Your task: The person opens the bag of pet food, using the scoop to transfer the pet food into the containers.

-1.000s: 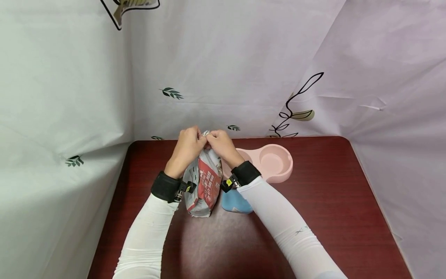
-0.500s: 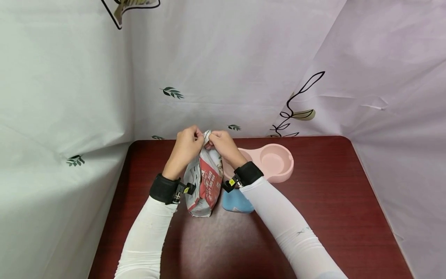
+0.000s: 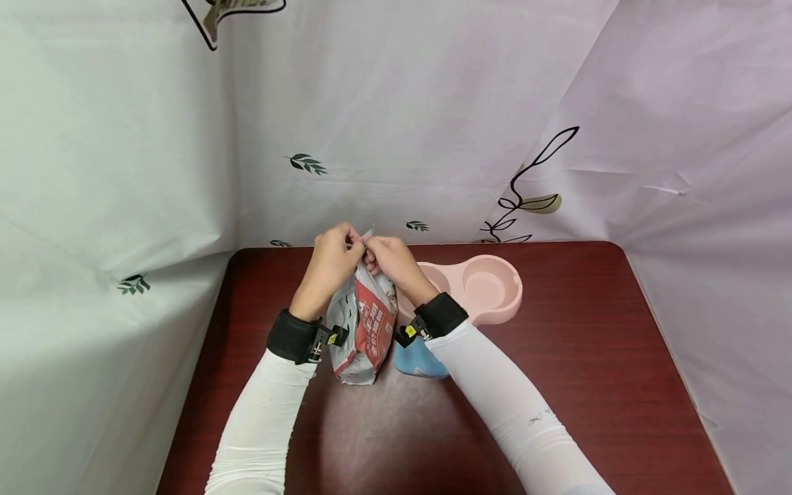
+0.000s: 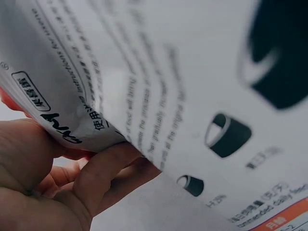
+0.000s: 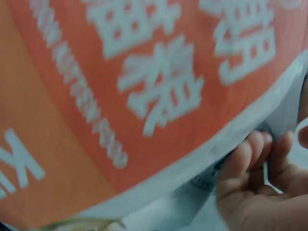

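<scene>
A white and red bag of kitten food (image 3: 374, 323) stands on the table, its printed sides filling much of both wrist views. At its narrow top, my left hand (image 3: 336, 258) pinches the edge from the left. My right hand (image 3: 394, 261) pinches the same top edge from the right, close beside the left one. In the left wrist view, the left thumb and fingers (image 4: 108, 175) bend round the bag's edge. The right fingers (image 5: 248, 159) grip the bag's rim in the right wrist view. The bag's mouth is mostly hidden behind the hands.
A pink double pet bowl (image 3: 489, 289) stands right of the bag, its left cup partly behind the right wrist. A blue object (image 3: 417, 361) lies beside the bag, partly under the right forearm. Behind the dark red table (image 3: 588, 357) hangs a patterned white cloth (image 3: 396, 124).
Both hands stay at the bag's top while the fingers shift along its edge. The pale top flap that showed between them half a second ago is now more covered, with a thin tip sticking up.
</scene>
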Motion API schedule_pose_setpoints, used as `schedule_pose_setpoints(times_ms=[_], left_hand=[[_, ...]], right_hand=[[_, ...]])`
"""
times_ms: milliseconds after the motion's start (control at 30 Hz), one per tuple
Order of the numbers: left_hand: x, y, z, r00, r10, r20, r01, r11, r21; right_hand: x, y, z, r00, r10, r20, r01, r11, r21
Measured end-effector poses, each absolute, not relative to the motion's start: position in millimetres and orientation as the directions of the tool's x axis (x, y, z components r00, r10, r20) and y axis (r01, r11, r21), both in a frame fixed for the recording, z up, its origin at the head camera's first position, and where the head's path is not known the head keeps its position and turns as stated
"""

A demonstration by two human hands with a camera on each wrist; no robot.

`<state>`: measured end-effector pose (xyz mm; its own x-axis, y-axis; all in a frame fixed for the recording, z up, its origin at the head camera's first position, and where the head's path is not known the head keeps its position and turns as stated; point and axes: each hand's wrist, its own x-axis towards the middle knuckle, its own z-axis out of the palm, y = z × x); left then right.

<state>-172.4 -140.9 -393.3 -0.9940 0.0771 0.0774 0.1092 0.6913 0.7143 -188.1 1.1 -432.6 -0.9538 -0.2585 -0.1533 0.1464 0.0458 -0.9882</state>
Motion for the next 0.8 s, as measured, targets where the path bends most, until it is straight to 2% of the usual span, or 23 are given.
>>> schedule_pose_setpoints(times_ms=[100,233,367,567,800], left_hand=[[-171.8,-141.3,-393.2,-0.996,0.071,0.056,0.09,0.68,0.728],[-171.5,-146.7,-393.0,-0.996,0.09,0.025,0.077,0.636,0.768],[-167.8,-151.2,-387.8,-0.991,0.127,-0.044,0.045,0.62,0.784],[-151.0,-153.4,-378.3,-0.985,0.129,-0.113,0.001,0.666,0.746],[-142.1,-151.8,-374.6,-0.983,0.132,-0.128,-0.003,0.684,0.729]], right_hand=[[-181.8,1.8,-428.8,-0.935,-0.303,-0.184,0.17,0.073,-0.983],[-179.0,2.2,-427.8,-0.91,-0.35,-0.224,0.241,-0.006,-0.97],[-181.3,1.7,-428.5,-0.906,-0.339,-0.254,0.285,-0.045,-0.957],[-182.3,0.7,-430.1,-0.919,-0.318,-0.233,0.244,0.004,-0.97],[-174.9,1.7,-428.5,-0.916,-0.344,-0.208,0.18,0.113,-0.977]])
